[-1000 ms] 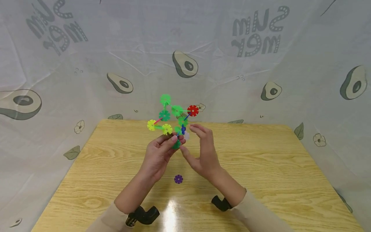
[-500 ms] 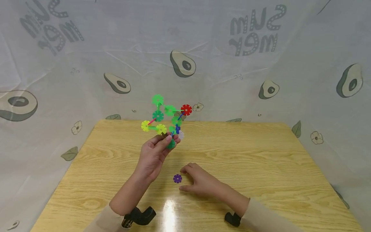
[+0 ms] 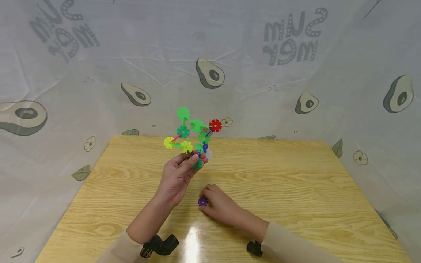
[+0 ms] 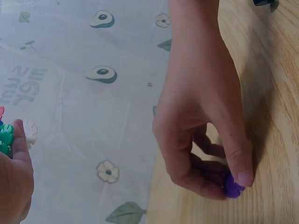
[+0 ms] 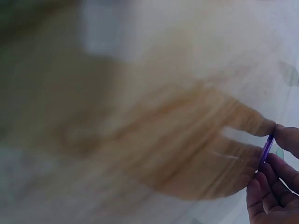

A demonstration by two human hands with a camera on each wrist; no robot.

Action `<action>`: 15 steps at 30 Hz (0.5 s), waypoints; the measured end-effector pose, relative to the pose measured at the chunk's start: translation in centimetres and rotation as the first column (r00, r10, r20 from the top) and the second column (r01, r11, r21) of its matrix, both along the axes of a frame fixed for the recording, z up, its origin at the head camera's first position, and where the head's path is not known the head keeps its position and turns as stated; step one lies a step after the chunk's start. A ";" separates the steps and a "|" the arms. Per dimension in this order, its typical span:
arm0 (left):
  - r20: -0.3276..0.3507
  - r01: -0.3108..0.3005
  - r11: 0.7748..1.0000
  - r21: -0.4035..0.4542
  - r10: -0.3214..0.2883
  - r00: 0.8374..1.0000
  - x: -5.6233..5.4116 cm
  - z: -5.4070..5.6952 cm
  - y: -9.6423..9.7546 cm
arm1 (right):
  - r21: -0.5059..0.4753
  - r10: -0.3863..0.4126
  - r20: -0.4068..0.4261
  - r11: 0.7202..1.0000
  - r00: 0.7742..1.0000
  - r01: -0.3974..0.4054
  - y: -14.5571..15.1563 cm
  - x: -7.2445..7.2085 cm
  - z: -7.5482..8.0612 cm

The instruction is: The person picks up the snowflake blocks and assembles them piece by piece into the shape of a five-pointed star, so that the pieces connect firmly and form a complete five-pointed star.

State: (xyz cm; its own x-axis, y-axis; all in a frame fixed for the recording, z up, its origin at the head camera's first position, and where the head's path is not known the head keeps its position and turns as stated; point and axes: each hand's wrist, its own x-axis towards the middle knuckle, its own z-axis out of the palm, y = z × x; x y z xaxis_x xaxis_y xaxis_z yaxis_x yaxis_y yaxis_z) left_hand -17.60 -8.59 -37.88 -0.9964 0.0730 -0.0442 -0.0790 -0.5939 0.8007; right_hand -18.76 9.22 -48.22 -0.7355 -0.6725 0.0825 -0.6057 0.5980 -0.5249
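Note:
My left hand point(image 3: 174, 180) holds up a linked chain of notched plastic discs point(image 3: 197, 126), pinching it at its lower end between thumb and fingers. Green, yellow, red, blue and whitish discs show in the chain; the fingers partly cover the lowest ones. Down at the wooden table point(image 3: 279, 182), a loose purple notched disc point(image 3: 202, 202) is pinched between the thumb and fingertips of my right hand point(image 3: 222, 206). Seen in the left wrist view, the purple disc point(image 4: 232, 186) sits low between those fingertips. In the right wrist view the purple disc point(image 5: 266, 148) appears edge-on.
A pale curtain point(image 3: 250, 91) printed with avocados and flowers hangs around the back and sides of the table. Black wrist mounts point(image 3: 162, 244) are strapped under both forearms. Glare point(image 3: 192, 241) shines on the front of the wood.
My right hand has come down from beside the chain to the table and closed its fingertips on the purple disc. The left hand keeps holding the chain in nearly the same place.

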 end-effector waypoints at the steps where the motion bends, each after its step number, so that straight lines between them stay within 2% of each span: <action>1: 0.001 -0.001 1.000 0.001 0.001 1.000 0.0 0.0 0.0 | -0.001 0.004 0.007 1.000 1.000 -0.004 -0.1 0.0 0.0; 15: 0.018 -0.002 1.000 0.023 0.001 1.000 0.1 0.0 -0.1 | 0.029 -0.043 0.044 0.999 0.998 0.042 0.1 0.4 0.3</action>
State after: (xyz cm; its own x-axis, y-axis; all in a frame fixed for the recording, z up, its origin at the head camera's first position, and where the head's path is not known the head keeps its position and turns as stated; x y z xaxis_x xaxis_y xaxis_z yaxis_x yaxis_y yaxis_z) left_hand -17.55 -8.72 -37.89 -0.9955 0.0725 -0.0603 -0.0922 -0.6121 0.7854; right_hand -18.35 9.31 -47.97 -0.7662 -0.6419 0.0302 -0.5554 0.6378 -0.5336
